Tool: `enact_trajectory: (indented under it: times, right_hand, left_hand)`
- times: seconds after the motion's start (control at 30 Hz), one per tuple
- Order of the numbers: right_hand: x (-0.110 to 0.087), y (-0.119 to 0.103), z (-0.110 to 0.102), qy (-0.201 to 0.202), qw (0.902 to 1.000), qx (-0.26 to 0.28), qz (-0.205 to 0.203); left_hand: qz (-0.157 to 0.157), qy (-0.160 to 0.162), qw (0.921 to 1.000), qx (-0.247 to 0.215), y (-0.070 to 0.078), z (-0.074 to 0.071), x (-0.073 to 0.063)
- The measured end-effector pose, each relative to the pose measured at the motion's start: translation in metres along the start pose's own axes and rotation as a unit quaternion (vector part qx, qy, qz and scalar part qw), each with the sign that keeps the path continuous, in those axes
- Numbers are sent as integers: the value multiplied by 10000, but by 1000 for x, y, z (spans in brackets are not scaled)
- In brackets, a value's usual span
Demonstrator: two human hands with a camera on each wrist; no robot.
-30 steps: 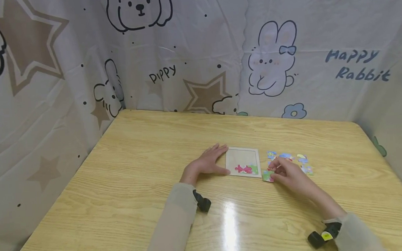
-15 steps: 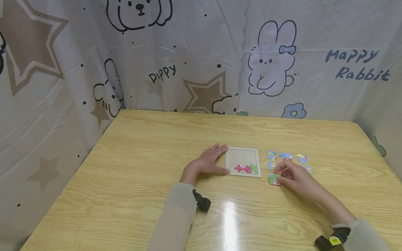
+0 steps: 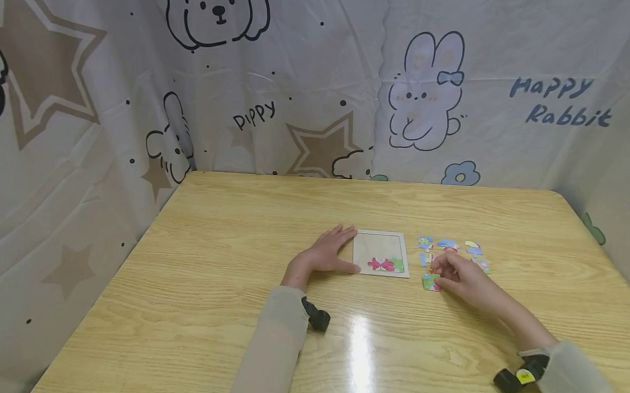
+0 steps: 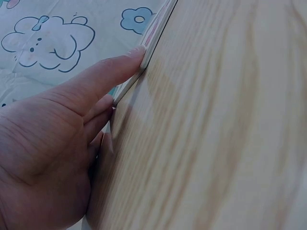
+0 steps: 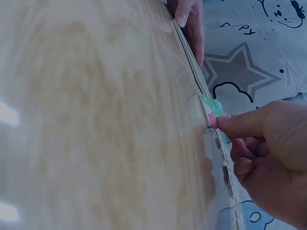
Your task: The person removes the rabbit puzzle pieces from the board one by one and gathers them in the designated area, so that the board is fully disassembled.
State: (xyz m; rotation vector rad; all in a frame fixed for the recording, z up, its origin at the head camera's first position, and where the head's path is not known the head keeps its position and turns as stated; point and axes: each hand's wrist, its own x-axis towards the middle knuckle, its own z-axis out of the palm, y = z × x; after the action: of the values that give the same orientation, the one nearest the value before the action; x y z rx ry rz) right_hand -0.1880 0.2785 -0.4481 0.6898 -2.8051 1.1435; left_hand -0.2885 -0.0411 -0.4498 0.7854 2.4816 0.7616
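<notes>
My left hand (image 3: 326, 253) rests spread at the left side of a square wooden puzzle tray (image 3: 377, 231). Its thumb touches the lower left corner and its fingers reach the upper left one. Along the bottom of the tray, toward the right, lie pink and green puzzle pieces (image 3: 385, 264). To the right of the tray, my right hand (image 3: 463, 278) pinches a green puzzle piece with pink on it (image 3: 430, 282) between thumb and fingers. The right wrist view shows this green piece (image 5: 210, 106) tilted up, close over the table. My right fingers hide part of it.
Several loose puzzle pieces (image 3: 448, 245), blue, yellow and pink, lie in rough rows right of the tray, some behind my right hand. They rest on a wood-grain table (image 3: 231, 236). A printed cloth (image 3: 309, 90) hangs behind and at both sides.
My right hand has drawn back to the right with the green puzzle piece, away from the tray's lower right corner, and is now nearly still. The left hand has stayed in place.
</notes>
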Motion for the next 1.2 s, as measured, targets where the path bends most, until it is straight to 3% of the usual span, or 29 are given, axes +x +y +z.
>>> enact_trajectory:
  times: [0.5,0.97,1.2]
  right_hand:
    - [4,-1,-2,-132,9997,-112,167]
    - [48,-14,23,-555,9981,35,264]
    - [68,-22,36,-805,9967,87,-83]
  left_hand:
    - [10,33,10000,-5,1,-1,-2]
    - [47,37,10000,45,-1,-1,-1]
    - [41,68,9999,76,-1,1,0]
